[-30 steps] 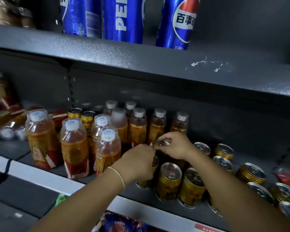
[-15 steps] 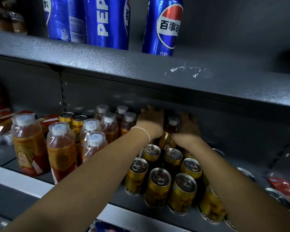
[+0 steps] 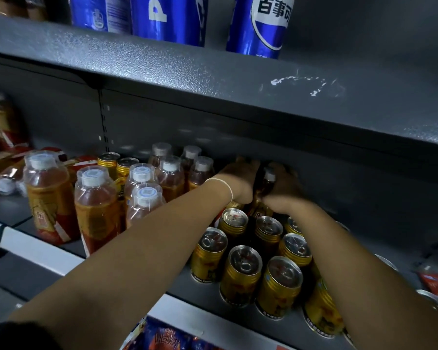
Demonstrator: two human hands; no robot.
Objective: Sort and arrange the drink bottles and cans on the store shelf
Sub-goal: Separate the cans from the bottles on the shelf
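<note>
Now | both are leaving gold metal cans [image 3: 240,274] for back-row sorting | right hand [image 3: 282,189] is gripping white-capped amber plastic bottle [image 3: 268,184] | left hand [image 3: 240,179] beside (grip unclear)

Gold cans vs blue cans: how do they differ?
Size: gold cans short, blue cans tall. Place: gold cans on the lower shelf, blue cans on the upper shelf. Tops: gold cans show theirs; blue cans' are cut off by the frame. Both stand upright.
</note>
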